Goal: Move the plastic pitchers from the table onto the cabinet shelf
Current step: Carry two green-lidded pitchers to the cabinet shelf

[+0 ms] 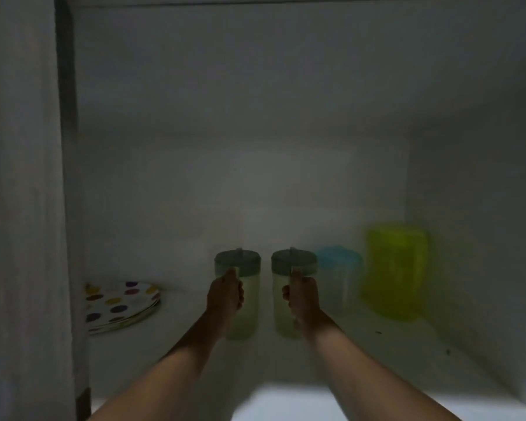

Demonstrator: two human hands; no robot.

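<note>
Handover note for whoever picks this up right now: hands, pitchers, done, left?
Left hand grips the left pitcher by its handle side; right hand grips the right pitcher likewise. Both are upright, side by side and apart, inside the cabinet over the shelf; blur hides whether they rest on it.
On the shelf: blue-lidded pitcher, yellow-green pitcher, spotted plates.
Left: set down, let go. Table out of view.

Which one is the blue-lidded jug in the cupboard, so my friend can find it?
Look inside the white cabinet, along the shelf toward its right side. The blue-lidded pitcher stands between the green-lidded pitcher gripped by the right hand and the big yellow-green pitcher. It is the only one with a bright blue top, and no hand touches it.
</note>
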